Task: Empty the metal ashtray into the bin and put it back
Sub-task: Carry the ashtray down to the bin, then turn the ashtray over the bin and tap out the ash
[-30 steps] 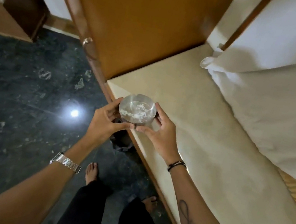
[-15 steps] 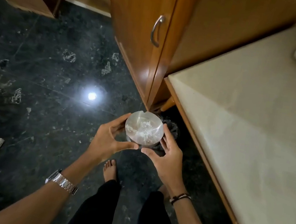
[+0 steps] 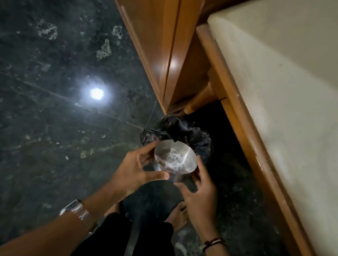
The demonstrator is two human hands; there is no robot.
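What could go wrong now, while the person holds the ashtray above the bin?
1. The ashtray still holds ash and sits over only the near edge of the bin; tipped here, ash may land on the floor.
2. The left hand and right hand grip only its rim, so it could slip.

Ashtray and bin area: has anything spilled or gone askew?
Nothing stands out. The metal ashtray sits roughly level between both hands, ash inside, above the black-lined bin. Pale flecks on the dark floor look like stone pattern, not spilled ash.

Silver ashtray (image 3: 175, 158) w/ grey-white ash, black bin liner (image 3: 197, 140), dark green marbled floor (image 3: 34, 106), orange-brown cabinet (image 3: 157, 26).
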